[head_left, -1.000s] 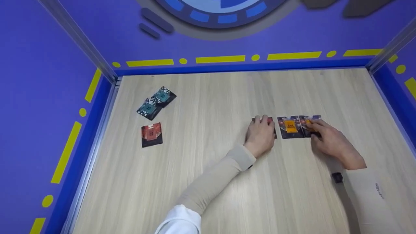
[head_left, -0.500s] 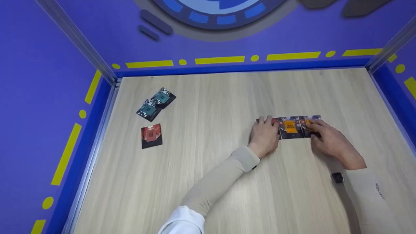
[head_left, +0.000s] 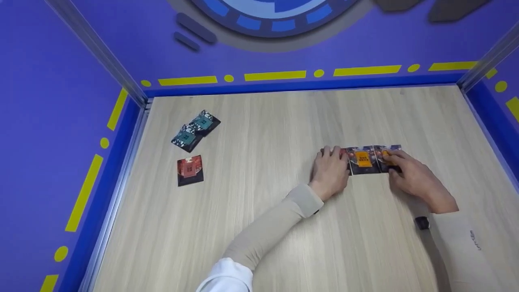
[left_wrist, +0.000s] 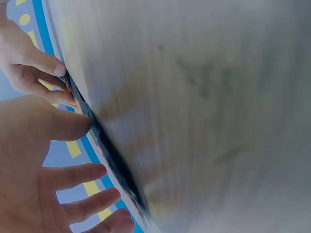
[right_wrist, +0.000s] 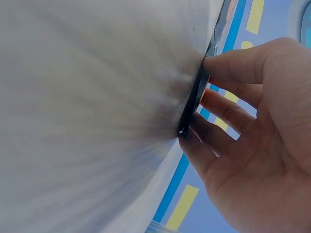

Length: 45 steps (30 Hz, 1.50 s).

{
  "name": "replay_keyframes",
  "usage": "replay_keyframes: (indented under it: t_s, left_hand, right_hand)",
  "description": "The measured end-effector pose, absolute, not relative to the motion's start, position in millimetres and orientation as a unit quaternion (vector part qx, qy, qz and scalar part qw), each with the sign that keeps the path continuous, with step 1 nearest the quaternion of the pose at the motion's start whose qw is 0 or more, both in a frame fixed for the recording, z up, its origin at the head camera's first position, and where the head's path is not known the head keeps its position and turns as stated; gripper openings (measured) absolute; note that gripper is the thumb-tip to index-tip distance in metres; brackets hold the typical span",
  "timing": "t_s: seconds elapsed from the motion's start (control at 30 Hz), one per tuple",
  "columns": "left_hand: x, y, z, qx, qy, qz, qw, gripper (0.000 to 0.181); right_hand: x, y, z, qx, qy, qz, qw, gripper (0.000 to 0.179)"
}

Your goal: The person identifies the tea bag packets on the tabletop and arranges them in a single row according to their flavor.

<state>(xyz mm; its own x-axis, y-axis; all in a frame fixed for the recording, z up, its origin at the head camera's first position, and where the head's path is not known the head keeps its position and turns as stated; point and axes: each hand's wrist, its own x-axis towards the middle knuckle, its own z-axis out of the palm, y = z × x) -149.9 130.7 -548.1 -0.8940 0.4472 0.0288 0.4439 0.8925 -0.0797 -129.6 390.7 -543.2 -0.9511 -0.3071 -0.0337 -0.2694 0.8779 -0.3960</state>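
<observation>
Three small, flat square packets lie in a row at the table's right side. The left one is red and black (head_left: 345,160), mostly covered by my left hand (head_left: 330,170), whose spread fingers rest on it. In the left wrist view, the thumb (left_wrist: 73,125) touches the dark near edge. The middle packet, dark with an orange label (head_left: 363,159), is uncovered. On the right-hand orange-labelled packet (head_left: 380,154), my right hand (head_left: 413,174) rests its fingertips, covering part of it. In the right wrist view, thumb and fingers (right_wrist: 223,104) touch its top and edges.
At the left lie two overlapping packets with teal labels (head_left: 204,121) and, nearer, a red packet (head_left: 189,169). The pale wooden table (head_left: 259,129) is bounded by blue-purple panels (head_left: 279,61) at the back and sides.
My left hand has slid the red packet a little rightward, up against the middle orange-labelled packet, then stayed there. The right hand has kept its place.
</observation>
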Motion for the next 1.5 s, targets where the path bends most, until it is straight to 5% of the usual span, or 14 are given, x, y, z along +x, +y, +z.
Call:
replay_keyframes:
  t_s: [0.37, 0.73, 1.5]
  left_hand:
    - [-151, 84, -541, -0.225, -0.974, -0.007, 0.018, 0.05]
    - [-143, -38, -542, -0.155, -0.984, -0.085, -0.009, 0.049]
    - [-130, -205, -542, -0.007, -0.984, -0.172, 0.047, 0.051]
  right_hand:
    - [-127, 391, -548, -0.15, 0.968, -0.195, 0.043, 0.05]
    - [-126, 384, -552, -0.15, 0.967, -0.195, 0.066, 0.051]
    - [-129, 391, -544, -0.153, 0.969, -0.19, 0.046, 0.051]
